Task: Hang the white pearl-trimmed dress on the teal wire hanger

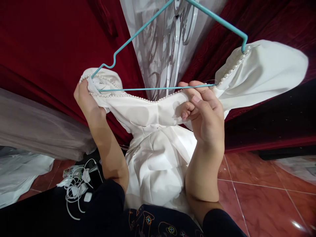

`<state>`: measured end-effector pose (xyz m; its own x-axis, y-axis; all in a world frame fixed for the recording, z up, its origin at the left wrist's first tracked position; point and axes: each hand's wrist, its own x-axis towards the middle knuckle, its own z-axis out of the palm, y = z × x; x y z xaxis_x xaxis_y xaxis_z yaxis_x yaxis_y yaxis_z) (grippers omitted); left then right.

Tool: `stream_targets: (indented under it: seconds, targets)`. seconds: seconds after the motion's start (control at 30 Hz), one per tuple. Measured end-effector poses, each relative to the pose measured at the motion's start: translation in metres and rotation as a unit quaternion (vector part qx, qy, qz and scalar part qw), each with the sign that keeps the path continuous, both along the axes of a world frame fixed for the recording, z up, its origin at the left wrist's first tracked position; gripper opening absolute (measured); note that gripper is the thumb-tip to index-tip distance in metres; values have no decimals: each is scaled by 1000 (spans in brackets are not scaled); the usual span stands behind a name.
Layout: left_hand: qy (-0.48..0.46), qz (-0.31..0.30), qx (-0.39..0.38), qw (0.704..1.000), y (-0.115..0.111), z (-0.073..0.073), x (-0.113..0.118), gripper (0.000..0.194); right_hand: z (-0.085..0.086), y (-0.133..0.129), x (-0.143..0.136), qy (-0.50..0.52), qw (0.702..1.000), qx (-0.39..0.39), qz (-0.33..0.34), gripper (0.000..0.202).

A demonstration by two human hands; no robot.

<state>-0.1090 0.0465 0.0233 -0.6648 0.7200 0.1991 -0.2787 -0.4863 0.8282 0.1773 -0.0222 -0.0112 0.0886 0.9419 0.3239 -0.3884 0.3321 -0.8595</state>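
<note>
A white dress (170, 112) with pearl beading along its neckline and puffed sleeves hangs in front of me on a light-blue hanger (153, 88). My left hand (85, 95) is closed around the beaded shoulder edge at the hanger's left end; the fingers behind the cloth are hidden. At the right side of the neckline, just by the lower hanger bar, my right hand (203, 107) is closed with its fingers bent and thumb pressed in. A faint thin line, like a thread, curves beside those fingertips; what they pinch is too small to make out.
Dark red drapes (61, 36) and a sheer white curtain (148, 39) hang behind the dress. Low at the left, tangled white cables (75, 189) and a phone (95, 177) lie on a black surface. Red floor tiles (261, 200) show at right.
</note>
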Motion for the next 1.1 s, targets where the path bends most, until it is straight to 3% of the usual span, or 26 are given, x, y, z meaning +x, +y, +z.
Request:
stream_targets:
  seconds: [0.1, 0.2, 0.3, 0.4, 0.53, 0.63, 0.7, 0.77, 0.9, 1.0, 1.1]
  targets:
    - [116, 109, 71, 985, -10, -28, -5, 15, 0, -1, -5, 14, 1000, -4, -10, 24]
    - [136, 195, 14, 971, -20, -58, -7, 8, 0, 1, -10, 30, 999, 1, -25, 22]
    - [132, 176, -22, 975, -32, -81, 0, 5, 1, 6, -14, 62, 998, -4, -27, 23]
    - [141, 83, -71, 984, -48, -88, 22, 17, 1, 11, -17, 92, 995, -29, -19, 24]
    - [97, -80, -73, 989, -66, -67, 65, 31, -2, 15, -23, 106, 994, -33, -24, 25]
    - [-1, -138, -4, 990, -73, -39, 94, 15, -7, 18, -30, 93, 995, -23, -41, 25]
    - [-59, -168, 27, 984, -74, -21, 109, 21, -12, 21, -35, 74, 995, -17, -60, 25]
    - [-109, -181, 48, 976, -74, -8, 119, 35, -16, 25, -38, 44, 996, -14, -77, 27]
    - [-173, -171, 85, 966, -73, 5, 134, 38, -20, 32, -36, 37, 997, -26, -69, 34]
    - [-161, -176, 105, 965, -68, 9, 141, 40, -16, 31, -26, 50, 996, -35, -68, 31]
    - [-150, -160, 87, 972, -60, 13, 139, 40, -8, 21, -15, -5, 996, -32, -81, 26]
